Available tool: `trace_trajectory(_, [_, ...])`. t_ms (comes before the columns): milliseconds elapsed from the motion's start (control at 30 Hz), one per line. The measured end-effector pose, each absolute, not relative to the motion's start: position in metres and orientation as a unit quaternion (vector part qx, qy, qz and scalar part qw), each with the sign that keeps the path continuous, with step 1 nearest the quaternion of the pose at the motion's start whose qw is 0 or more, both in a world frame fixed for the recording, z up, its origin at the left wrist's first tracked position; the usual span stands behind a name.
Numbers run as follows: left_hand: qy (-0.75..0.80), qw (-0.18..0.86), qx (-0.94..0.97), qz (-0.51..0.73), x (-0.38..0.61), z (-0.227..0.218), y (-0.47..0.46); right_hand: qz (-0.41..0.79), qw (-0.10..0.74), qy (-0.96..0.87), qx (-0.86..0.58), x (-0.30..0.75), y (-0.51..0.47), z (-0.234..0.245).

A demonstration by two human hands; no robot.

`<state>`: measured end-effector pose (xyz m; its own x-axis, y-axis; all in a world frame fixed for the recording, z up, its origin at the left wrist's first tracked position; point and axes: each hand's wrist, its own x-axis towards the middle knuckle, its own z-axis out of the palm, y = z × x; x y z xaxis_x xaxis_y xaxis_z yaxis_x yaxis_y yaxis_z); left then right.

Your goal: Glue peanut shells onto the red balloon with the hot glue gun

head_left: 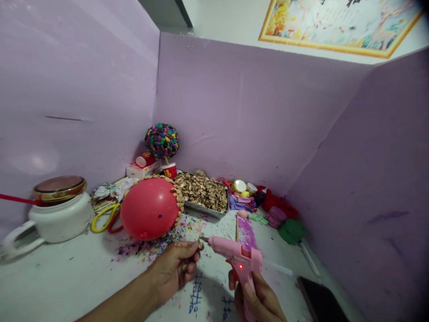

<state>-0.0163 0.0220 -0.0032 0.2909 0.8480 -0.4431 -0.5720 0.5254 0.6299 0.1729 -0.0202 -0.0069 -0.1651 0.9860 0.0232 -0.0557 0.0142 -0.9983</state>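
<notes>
Lilac panels (234, 112) wall in the white tabletop (67, 279) around me. Just above it, my left hand (174, 270) pinches a small pale shell-like piece (200, 244), thumb and forefinger all but meeting, right beside the dark nozzle (204, 239) of a pink plastic glue gun (231, 249). My right hand (259, 297) wraps its handle, fingers near the red trigger (233, 271); how hard they press, I cannot tell. With its red light (240, 266) glowing, I judge the tip hot: a slight slip could burn my left fingertips, and too firm a squeeze could flood the tiny piece. A loose pinch could drop it. If the nozzle strayed, the round red balloon (147, 210), beyond my left hand and edged with tan shells (179, 199), might burst.

Beyond my grip, a rectangular silver metal tray (205, 209) holds heaped tan nutshells (208, 192). Farther back, a red paper cup with gold lettering (169, 171) supports a bumpy multicoloured ball (162, 141). Well left of my hands, a gold-rimmed round lid (60, 188) covers a white handled pot (63, 221), hiding its contents.
</notes>
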Motion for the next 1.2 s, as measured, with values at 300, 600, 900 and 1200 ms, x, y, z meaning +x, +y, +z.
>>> trace_trajectory(300, [0.398,0.775,0.188,0.453,-0.0152,0.0004,0.0209,0.540,0.463,-0.550,-0.439,0.1770,-0.0180,-0.0122])
trace_trajectory(600, [0.393,0.775,0.190,0.457,-0.0144,0.0004,0.0200,0.527,0.480,-0.548,-0.438,0.1770,-0.0168,-0.0153])
trace_trajectory(900, [0.398,0.769,0.201,0.458,-0.0135,0.0005,0.0204,0.523,0.505,-0.530,-0.436,0.1756,-0.0172,-0.0162])
trace_trajectory(1200, [0.399,0.766,0.198,0.464,-0.0138,0.0019,0.0196,0.518,0.529,-0.502,-0.446,0.1745,-0.0185,-0.0148])
